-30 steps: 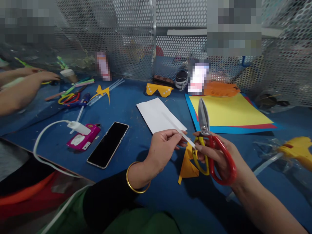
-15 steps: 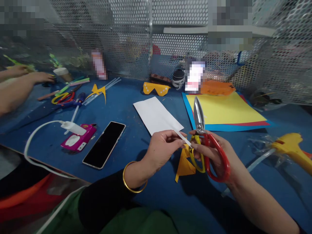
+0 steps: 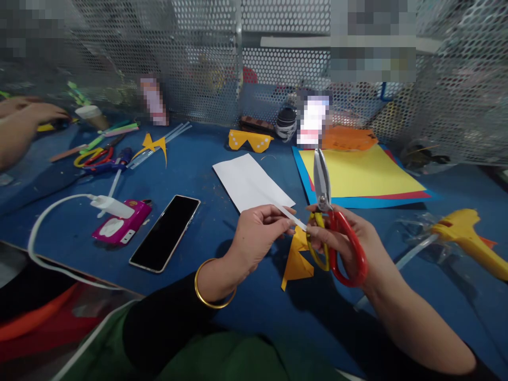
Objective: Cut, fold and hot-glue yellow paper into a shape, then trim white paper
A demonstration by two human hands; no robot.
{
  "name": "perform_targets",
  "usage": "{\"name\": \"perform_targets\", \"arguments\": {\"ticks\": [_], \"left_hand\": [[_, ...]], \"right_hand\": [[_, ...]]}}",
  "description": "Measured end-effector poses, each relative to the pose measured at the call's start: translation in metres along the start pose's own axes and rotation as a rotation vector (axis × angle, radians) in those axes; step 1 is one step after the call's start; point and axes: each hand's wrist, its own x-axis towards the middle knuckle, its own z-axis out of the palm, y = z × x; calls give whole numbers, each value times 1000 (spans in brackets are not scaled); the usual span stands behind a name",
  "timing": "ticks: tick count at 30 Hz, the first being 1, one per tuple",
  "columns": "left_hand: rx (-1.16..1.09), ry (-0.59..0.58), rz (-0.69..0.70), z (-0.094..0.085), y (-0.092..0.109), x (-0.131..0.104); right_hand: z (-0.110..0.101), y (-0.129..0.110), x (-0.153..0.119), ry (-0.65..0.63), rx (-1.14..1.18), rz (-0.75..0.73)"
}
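A thin white paper strip point(image 3: 292, 217) is pinched by my left hand point(image 3: 257, 233). Its right end meets the fingertips of my right hand point(image 3: 349, 238), which also holds scissors point(image 3: 323, 182) with red and yellow handles, blades pointing up and closed. Under and between the hands lies a cut orange paper piece point(image 3: 298, 264) on the blue table. Just beyond my left hand is a white paper sheet point(image 3: 250, 182). An orange cutout with white dots point(image 3: 249, 141) rests farther back.
Coloured sheets point(image 3: 365, 174) and a yellow glue gun point(image 3: 460, 227) lie right. Left are a black phone point(image 3: 164, 233), a magenta power block point(image 3: 123, 225), a white cable and more scissors point(image 3: 95, 157). Another person's hands point(image 3: 29, 116) work far left. Perforated metal stands behind.
The view has shifted slightly, so most things appear a little up and left. Both hands keep hold of the strip and scissors. The other person's hands at far left have moved.
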Motion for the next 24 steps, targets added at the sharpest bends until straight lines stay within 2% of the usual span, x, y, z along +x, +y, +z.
{"name": "perform_targets", "arguments": {"ticks": [6,17,24], "left_hand": [[24,-15,6,1,-1,-1],[-25,-69,-29,-1,0,0],[28,-67,25,1,-5,1]], "right_hand": [[3,-4,-5,-15,29,-60],[3,-3,-4,19,33,-69],[4,-3,-4,19,-2,-87]]}}
